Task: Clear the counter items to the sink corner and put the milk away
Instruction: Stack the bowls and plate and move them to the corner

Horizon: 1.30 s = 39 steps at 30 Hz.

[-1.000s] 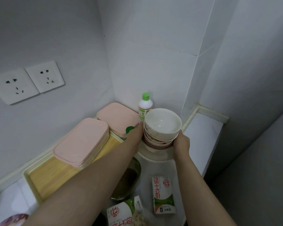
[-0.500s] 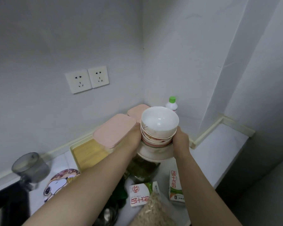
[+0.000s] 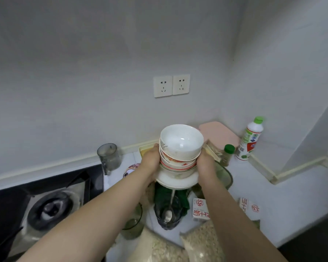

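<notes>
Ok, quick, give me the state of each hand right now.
Left hand: holding the stack of bowls by its left side.
Right hand: holding the same stack by its right side.

I see pale grey walls (image 3: 83, 72) meeting in a corner right of the sockets (image 3: 171, 85). Below the sockets runs cream trim (image 3: 64, 163); lower left of them, a black stove (image 3: 45, 207) adjoins the white counter (image 3: 301, 195).

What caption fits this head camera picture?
A left hand and right hand hold stacked bowls above a cluttered counter.
</notes>
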{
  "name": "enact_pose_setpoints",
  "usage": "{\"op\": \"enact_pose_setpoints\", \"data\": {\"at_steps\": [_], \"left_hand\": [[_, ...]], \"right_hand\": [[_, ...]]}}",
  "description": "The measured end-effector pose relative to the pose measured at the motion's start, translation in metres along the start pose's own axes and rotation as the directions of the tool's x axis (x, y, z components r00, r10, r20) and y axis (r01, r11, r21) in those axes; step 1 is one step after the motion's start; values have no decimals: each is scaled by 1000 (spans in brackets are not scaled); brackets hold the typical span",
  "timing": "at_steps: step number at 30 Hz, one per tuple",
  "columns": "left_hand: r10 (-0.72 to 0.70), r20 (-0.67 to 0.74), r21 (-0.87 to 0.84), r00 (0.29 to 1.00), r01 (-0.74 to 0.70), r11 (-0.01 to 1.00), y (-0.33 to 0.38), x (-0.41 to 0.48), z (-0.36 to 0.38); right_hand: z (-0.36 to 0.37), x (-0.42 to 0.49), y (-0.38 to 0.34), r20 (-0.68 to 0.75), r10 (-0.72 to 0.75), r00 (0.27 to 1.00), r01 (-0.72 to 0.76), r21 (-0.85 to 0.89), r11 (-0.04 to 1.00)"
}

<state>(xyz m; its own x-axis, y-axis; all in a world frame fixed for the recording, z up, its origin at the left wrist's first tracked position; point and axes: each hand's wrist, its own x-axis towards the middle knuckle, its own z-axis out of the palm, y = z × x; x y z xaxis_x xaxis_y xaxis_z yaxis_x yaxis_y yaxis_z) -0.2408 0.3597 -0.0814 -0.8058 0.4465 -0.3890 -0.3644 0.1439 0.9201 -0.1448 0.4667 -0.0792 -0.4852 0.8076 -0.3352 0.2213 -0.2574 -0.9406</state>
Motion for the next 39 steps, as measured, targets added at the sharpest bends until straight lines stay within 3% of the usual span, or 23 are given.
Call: {"op": "enact_pose_setpoints", "data": {"at_steps": [6, 12, 18, 29, 33, 39], "left_hand": [[0, -94, -75, 996, -7, 997, 5, -35, -73], [69, -118, -90, 991, -80, 993, 8, -94, -165], [98, -249, -102, 964, -127, 987, -3, -168, -296], [-7, -414, -202, 910, -84, 976, -52, -294, -514], [-74, -487, -265, 870, -66, 962, -78, -329, -590], [-82, -603, -328, 794, -152, 933, -94, -363, -660]], "right_hand": [[52, -51, 1, 91, -110, 990, 116, -63, 991], [115, -129, 7, 187, -103, 977, 115, -53, 992], [201, -241, 32, 370, -54, 927, 73, -37, 997], [339, -422, 93, 626, 39, 778, 54, -129, 990], [384, -479, 109, 732, 97, 675, 101, -221, 970], [453, -538, 129, 840, 97, 534, 165, -216, 962]]}}
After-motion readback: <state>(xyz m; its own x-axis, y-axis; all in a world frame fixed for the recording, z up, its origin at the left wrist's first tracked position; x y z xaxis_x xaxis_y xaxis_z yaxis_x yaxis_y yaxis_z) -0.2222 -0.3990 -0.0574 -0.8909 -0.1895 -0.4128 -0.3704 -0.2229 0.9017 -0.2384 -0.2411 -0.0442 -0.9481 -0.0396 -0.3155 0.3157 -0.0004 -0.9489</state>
